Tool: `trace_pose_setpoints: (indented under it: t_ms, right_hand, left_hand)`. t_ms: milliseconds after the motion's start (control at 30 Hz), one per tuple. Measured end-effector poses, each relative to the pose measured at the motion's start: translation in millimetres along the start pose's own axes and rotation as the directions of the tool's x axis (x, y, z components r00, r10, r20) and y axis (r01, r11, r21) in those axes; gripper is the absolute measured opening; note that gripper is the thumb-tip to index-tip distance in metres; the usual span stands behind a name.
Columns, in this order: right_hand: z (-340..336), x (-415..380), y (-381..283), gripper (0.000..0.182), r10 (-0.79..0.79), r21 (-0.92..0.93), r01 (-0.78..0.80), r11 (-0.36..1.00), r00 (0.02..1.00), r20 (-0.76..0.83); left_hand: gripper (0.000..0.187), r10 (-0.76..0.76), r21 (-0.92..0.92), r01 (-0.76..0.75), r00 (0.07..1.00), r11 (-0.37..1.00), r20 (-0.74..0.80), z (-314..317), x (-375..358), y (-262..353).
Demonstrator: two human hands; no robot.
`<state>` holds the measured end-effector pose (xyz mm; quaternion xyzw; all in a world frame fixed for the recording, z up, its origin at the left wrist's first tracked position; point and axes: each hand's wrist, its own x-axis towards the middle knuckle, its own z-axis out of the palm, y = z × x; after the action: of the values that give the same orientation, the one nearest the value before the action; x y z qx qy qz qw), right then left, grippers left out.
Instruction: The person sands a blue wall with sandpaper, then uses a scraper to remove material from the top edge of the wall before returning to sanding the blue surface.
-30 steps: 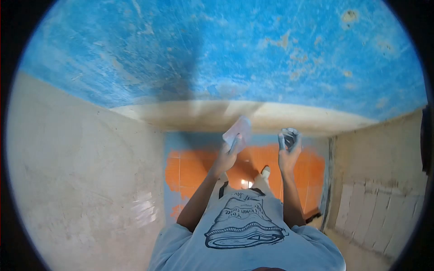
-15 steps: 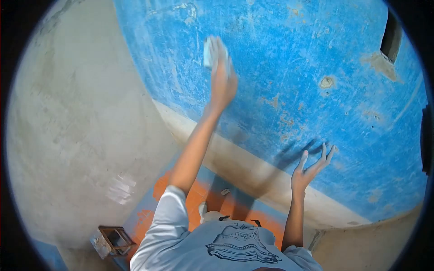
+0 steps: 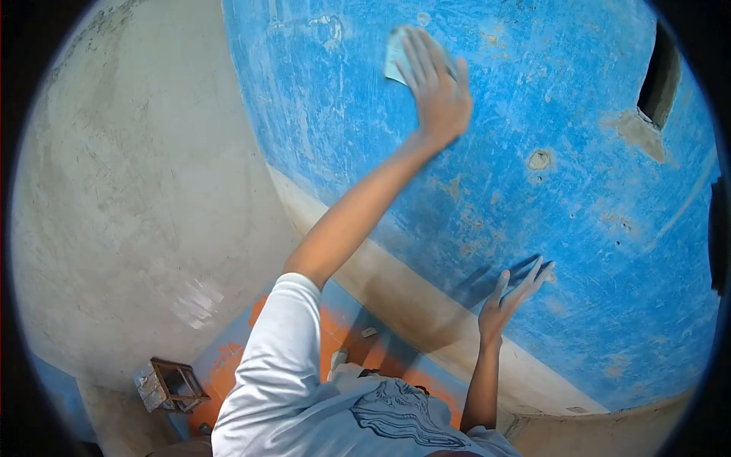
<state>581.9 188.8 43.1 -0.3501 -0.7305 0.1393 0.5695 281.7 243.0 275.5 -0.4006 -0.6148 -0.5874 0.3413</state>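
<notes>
High on the blue wall (image 3: 365, 145), my left hand (image 3: 438, 87) holds a pale, light green sheet (image 3: 396, 57) flat against the surface, its fingers lying over it. The sheet's edge shows at the left of the fingers, and the rest is hidden under the hand. Lower and to the right, my right hand (image 3: 512, 301) has its fingers apart and nothing in it. Its fingertips are at the blue wall, beside their shadow; whether they touch cannot be made out.
A grey plastered wall (image 3: 137, 190) stands at the left. A small wooden frame-like stool (image 3: 171, 385) is on the orange and blue floor (image 3: 327, 335) at the lower left, with a small pale piece (image 3: 369, 332) near my feet. A dark wall opening (image 3: 659, 76) is at the upper right.
My left hand has moved right and slightly up across the wall with the sheet. My right hand sits slightly lower and further left in view, its fingers closer together. The view has shifted a little.
</notes>
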Motion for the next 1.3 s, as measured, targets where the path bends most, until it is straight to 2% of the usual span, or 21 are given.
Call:
trace_pose_setpoints:
  t_ms: [67, 100, 167, 267, 367, 467, 567, 667, 733, 800, 867, 967, 1033, 1100, 1167, 1200, 1267, 1300]
  right_hand:
    - [9.6, -0.8, -2.2, 0.071, 0.007, 0.005, -0.007, 1.0, 1.0, -0.01]
    - [14.0, 0.3, -1.6, 0.071, 0.018, 0.01, -0.018, 1.0, 1.0, -0.017]
    - [22.2, 1.3, -3.1, 0.071, 0.048, 0.026, -0.047, 0.999, 0.998, -0.037]
    - [35.7, 5.7, -17.7, 0.072, 0.079, 0.062, -0.073, 0.995, 0.992, -0.096]
    - [49.4, 7.2, -29.9, 0.073, 0.124, 0.075, -0.117, 0.99, 0.987, -0.106]
    - [44.4, 8.8, -35.2, 0.077, 0.064, 0.062, -0.06, 0.996, 0.997, -0.05]
    - [47.2, 8.9, -37.0, 0.078, 0.123, 0.045, -0.121, 0.992, 0.991, -0.051]
    - [45.7, 7.1, -33.6, 0.078, 0.106, 0.039, -0.104, 0.994, 0.993, -0.059]
    - [34.4, 7.2, -28.2, 0.077, 0.106, 0.029, -0.105, 0.994, 0.994, -0.029]
    - [30.2, 2.1, -28.9, 0.076, 0.125, 0.023, -0.125, 0.992, 0.992, -0.028]
    - [34.1, 4.8, -30.9, 0.074, 0.131, 0.016, -0.13, 0.991, 0.99, -0.047]
    - [39.8, 10.1, -44.0, 0.074, 0.101, 0.041, -0.099, 0.994, 0.993, -0.056]
    - [25.8, 9.0, -40.3, 0.076, 0.126, -0.035, -0.125, 0.992, 0.992, 0.017]
    - [22.2, 8.2, -36.1, 0.078, 0.146, -0.065, -0.143, 0.988, 0.988, 0.045]
    - [26.3, 5.2, -29.7, 0.08, 0.154, -0.059, -0.152, 0.987, 0.987, 0.033]
    - [32.5, 5.7, -30.7, 0.08, 0.149, -0.058, -0.148, 0.987, 0.989, 0.007]
    - [48.4, 8.9, -36.2, 0.081, 0.128, -0.047, -0.13, 0.99, 0.991, -0.039]
    - [49.7, 9.3, -37.2, 0.08, 0.128, -0.055, -0.129, 0.99, 0.991, -0.023]
  left_hand:
    - [0.079, 0.084, -0.013, -0.083, 0.995, 0.996, 0.06, -6.5, -3.3, -4.0]
    - [0.079, -0.076, -0.052, 0.076, 0.997, 0.996, -0.007, -7.4, 12.1, -11.2]
    - [0.078, -0.386, -0.15, 0.369, 0.915, 0.917, -0.113, -4.3, 54.6, -25.3]
    - [0.078, -0.026, -0.081, 0.028, 0.999, 0.996, 0.022, -2.7, 0.1, 13.8]
    - [0.075, 0.145, -0.242, -0.158, 0.987, 0.957, -0.07, -5.9, -3.1, -13.5]
    - [0.074, -0.2, -0.089, 0.191, 0.973, 0.978, -0.112, 5.3, 46.0, -43.8]
    - [0.076, 0.089, -0.086, -0.093, 0.995, 0.992, -0.047, 4.5, -4.3, 1.7]
    - [0.076, 0.183, -0.193, -0.174, 0.983, 0.966, 0.03, -6.6, -19.1, -5.0]
    - [0.075, -0.112, -0.348, 0.089, 0.993, 0.933, -0.045, -6.2, 37.6, -41.8]
    - [0.074, -0.156, -0.292, 0.126, 0.985, 0.948, -0.079, 3.3, 47.3, -41.5]
    - [0.073, 0.057, -0.016, -0.059, 0.993, 0.998, -0.107, 5.2, 14.5, -13.6]
    - [0.073, 0.357, -0.032, -0.356, 0.932, 0.934, 0.054, -12.3, -38.1, 0.3]
    - [0.071, 0.059, -0.343, -0.034, 0.996, 0.939, 0.062, -12.8, 14.2, -41.5]
    - [0.069, -0.085, -0.387, 0.078, 0.996, 0.919, -0.001, -13.5, 36.0, -51.4]
    - [0.067, -0.051, -0.176, 0.015, 0.977, 0.984, -0.207, -3.8, 32.2, -42.6]
    - [0.069, 0.088, -0.129, -0.104, 0.989, 0.986, -0.123, 0.4, 5.5, -32.2]
    - [0.072, 0.351, -0.058, -0.348, 0.935, 0.936, 0.057, 2.0, -61.9, -14.2]
    - [0.073, 0.341, -0.098, -0.338, 0.94, 0.936, 0.012, 1.1, -55.7, -24.5]
